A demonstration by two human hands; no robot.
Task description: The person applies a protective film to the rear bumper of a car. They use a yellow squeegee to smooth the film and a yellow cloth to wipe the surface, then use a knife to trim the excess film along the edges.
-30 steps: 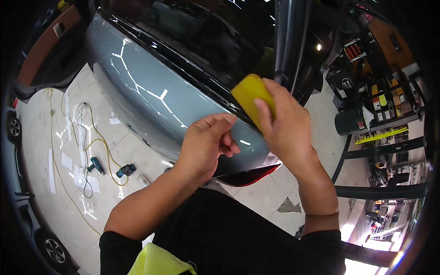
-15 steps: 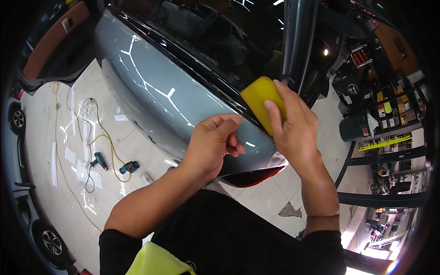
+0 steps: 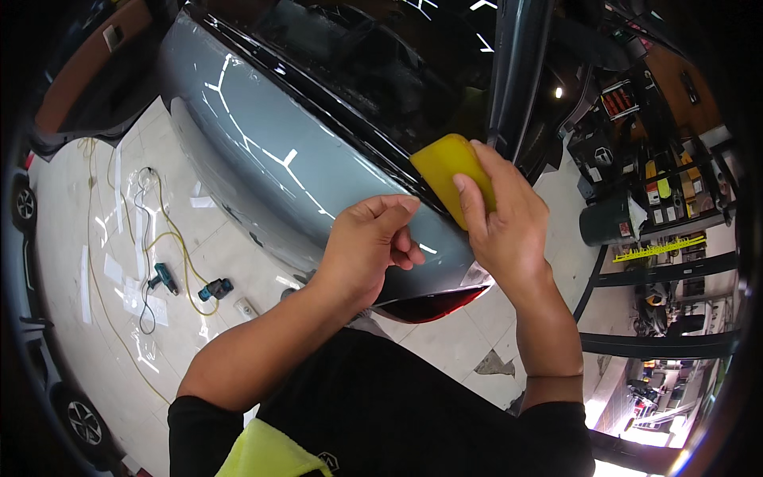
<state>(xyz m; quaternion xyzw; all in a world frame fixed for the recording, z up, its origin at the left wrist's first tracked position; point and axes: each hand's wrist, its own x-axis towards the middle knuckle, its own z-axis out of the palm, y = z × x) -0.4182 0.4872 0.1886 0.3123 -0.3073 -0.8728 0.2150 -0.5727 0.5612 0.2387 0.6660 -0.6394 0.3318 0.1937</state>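
A grey-blue car panel point(image 3: 286, 179), glossy with light reflections, stretches below me beside a dark window point(image 3: 358, 71). My right hand point(image 3: 509, 211) grips a flat yellow squeegee point(image 3: 453, 171), which lies over the black trim at the window's lower edge. To the left of it, my left hand point(image 3: 369, 246) hovers over the panel with thumb and forefinger pinched together. Whatever the pinch holds, if anything, is too small to make out. Just below both hands sits a red tail light point(image 3: 429, 306).
On the tiled floor at left lie a teal heat gun point(image 3: 163, 278), another blue power tool point(image 3: 214, 289) and yellow cords point(image 3: 164, 207). Another car's wheel point(image 3: 83, 421) shows at lower left. Shelving and a dark bin point(image 3: 604, 224) stand at right. A yellow-green cloth point(image 3: 266, 453) hangs by my shirt.
The view has shifted slightly, so the surroundings sit a little further left. Both hands keep nearly the same pose, with the squeegee still in my right hand.
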